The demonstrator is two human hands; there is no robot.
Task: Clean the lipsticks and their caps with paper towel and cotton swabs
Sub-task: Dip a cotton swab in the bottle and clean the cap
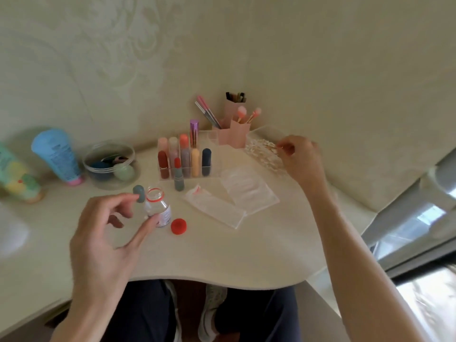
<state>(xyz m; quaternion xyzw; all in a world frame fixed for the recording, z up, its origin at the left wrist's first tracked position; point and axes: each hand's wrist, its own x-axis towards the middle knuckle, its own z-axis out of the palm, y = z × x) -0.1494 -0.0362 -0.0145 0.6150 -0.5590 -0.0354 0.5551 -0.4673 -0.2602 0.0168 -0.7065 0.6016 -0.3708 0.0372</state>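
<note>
The right hand (301, 159) is over the worktop's (222, 255) far right corner, its fingertips pinching a cotton swab (281, 148) at the clear swab box (261, 149); the swab looks near weightless, with a thin stick that would bend, so it is best pinched mid-shaft with the cotton tip kept clean. The left hand (106, 230) hovers near the left front edge, fingers loosely spread and gripping nothing; its index tip is at the grey-blue lipstick cap (139, 193), though whether it touches I cannot tell. The cap is likely light, smooth and hollow; hold it by the outer wall so the swab can enter. The uncapped lipstick (179, 177) stands mid-worktop just before the acrylic organiser (212, 154); its red bullet is probably soft and smeary and may snap, so take it by the grey base. An open glass bottle (159, 208) and its red lid (178, 226) sit beside the left hand; a folded paper towel (214, 208), stained red at one end, lies centre-right.
</note>
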